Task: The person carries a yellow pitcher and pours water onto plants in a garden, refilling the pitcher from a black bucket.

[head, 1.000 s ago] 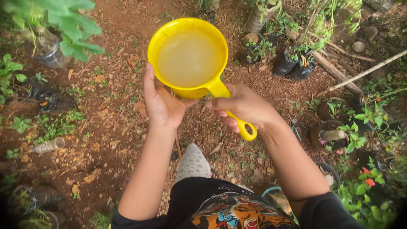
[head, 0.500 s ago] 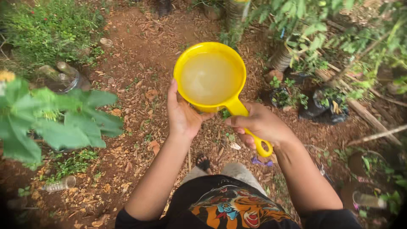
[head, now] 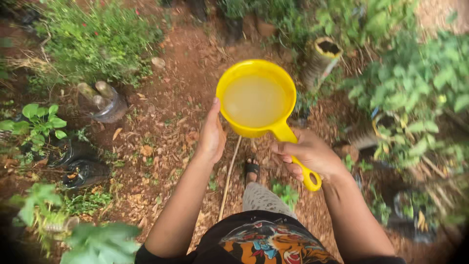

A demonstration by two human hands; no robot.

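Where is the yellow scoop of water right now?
In the head view, the yellow scoop is held out in front of the person, upper middle, above the reddish soil; the right hand grips its handle and the left hand steadies its side.

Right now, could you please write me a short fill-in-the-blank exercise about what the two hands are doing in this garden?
1. The dipper is coloured ____.
2. The right hand grips the dipper by its ____.
3. The left hand steadies the bowl's ____ side.
4. The liquid inside looks ____.

Missing words: yellow; handle; left; cloudy
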